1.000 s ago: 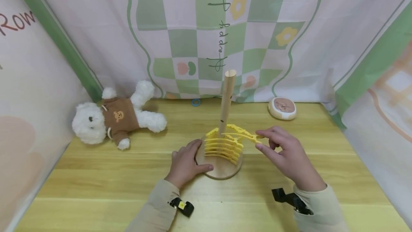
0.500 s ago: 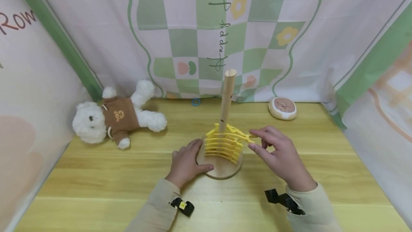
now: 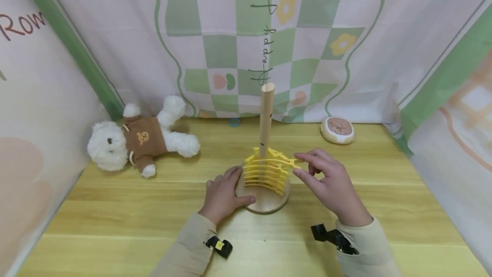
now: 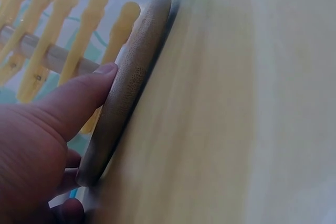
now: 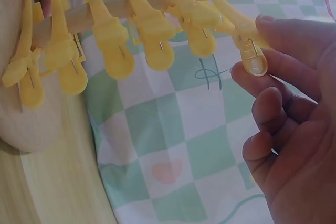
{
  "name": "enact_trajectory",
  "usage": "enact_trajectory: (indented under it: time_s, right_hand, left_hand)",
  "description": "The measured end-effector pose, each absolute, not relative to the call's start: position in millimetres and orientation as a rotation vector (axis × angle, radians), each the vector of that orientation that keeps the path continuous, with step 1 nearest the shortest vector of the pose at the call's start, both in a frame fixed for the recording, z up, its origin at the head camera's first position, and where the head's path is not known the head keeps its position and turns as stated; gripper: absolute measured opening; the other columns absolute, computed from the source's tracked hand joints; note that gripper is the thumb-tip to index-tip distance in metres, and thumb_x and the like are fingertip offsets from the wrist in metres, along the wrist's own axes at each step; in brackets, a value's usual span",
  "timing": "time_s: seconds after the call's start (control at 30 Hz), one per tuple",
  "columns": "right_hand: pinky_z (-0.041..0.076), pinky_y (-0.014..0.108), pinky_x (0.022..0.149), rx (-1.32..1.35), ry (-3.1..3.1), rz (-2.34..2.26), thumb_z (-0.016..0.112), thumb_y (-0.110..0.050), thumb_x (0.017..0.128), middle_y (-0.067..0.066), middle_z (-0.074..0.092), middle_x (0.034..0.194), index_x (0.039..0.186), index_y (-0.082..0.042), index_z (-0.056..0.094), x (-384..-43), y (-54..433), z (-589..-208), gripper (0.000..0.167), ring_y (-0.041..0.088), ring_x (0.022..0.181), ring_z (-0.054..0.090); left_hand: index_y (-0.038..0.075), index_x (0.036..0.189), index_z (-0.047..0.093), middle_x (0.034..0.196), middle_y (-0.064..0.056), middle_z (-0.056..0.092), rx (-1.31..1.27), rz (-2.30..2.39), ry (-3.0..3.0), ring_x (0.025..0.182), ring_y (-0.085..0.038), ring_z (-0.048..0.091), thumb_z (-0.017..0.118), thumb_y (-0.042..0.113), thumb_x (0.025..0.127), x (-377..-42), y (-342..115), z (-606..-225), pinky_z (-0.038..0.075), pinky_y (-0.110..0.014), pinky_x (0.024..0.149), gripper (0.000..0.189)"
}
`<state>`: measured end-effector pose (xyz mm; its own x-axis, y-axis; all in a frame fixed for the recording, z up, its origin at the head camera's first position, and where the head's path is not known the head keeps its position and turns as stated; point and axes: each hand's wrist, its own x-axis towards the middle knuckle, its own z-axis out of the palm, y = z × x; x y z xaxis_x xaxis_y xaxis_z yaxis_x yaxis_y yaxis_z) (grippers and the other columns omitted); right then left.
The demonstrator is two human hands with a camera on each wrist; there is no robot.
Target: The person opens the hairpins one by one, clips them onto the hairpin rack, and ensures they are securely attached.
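A light wooden post (image 3: 266, 119) rises from a round wooden base (image 3: 265, 205) near the table's middle. My left hand (image 3: 220, 198) grips the base's left rim, the thumb lying on top; the left wrist view shows the rim edge (image 4: 134, 72) close up. Several curved yellow plastic clips (image 3: 265, 178) sit one above another across the lower post. My right hand (image 3: 328, 183) pinches the handle end of the topmost yellow clip (image 5: 247, 51) between thumb and index finger. That clip crosses the post; whether it clamps the wood, I cannot tell.
A white plush dog (image 3: 142, 136) in a brown top lies at the left. Toward the back right is a small rounded white device (image 3: 337, 130). A blue ring (image 3: 234, 122) lies by the back curtain (image 3: 219, 50).
My right hand has moved left, bringing the clip across the post. The post now leans slightly further left at its top. My left hand keeps its grip on the base.
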<state>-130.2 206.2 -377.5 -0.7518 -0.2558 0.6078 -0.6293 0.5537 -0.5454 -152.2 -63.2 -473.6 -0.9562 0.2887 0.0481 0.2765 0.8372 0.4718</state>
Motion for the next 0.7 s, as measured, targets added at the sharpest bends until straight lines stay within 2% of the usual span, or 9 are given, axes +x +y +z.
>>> enact_trajectory:
  time_s: [0.17,0.43,0.7]
  right_hand:
    - [0.04,0.018,0.06,0.697,-2.318,1.097,0.078,0.009,0.079,-0.003,0.064,0.094,0.113,0.0,0.073,-131,203,-378,0.035,0.008,0.07,0.048]
    - [0.04,0.02,0.056,0.68,-2.37,1.123,0.079,0.001,0.083,0.001,0.067,0.096,0.113,-0.002,0.073,-135,191,-382,0.03,0.008,0.07,0.048]
    - [0.04,0.021,0.055,0.656,-2.356,1.142,0.077,0.002,0.085,0.003,0.067,0.099,0.115,-0.003,0.073,-137,192,-386,0.031,0.008,0.069,0.048]
  left_hand:
    - [0.013,0.152,0.044,0.155,-0.003,0.044,0.465,0.736,3.001,0.114,-0.032,0.058,0.074,0.068,0.076,-152,-62,-474,0.039,-0.051,0.084,0.099]
    - [0.013,0.153,0.043,0.155,-0.002,0.044,0.453,0.711,3.007,0.113,-0.031,0.058,0.074,0.069,0.077,-152,-62,-475,0.039,-0.049,0.082,0.099]
    - [0.012,0.153,0.043,0.156,-0.002,0.043,0.455,0.694,3.001,0.114,-0.032,0.057,0.074,0.068,0.077,-152,-60,-475,0.039,-0.049,0.083,0.099]
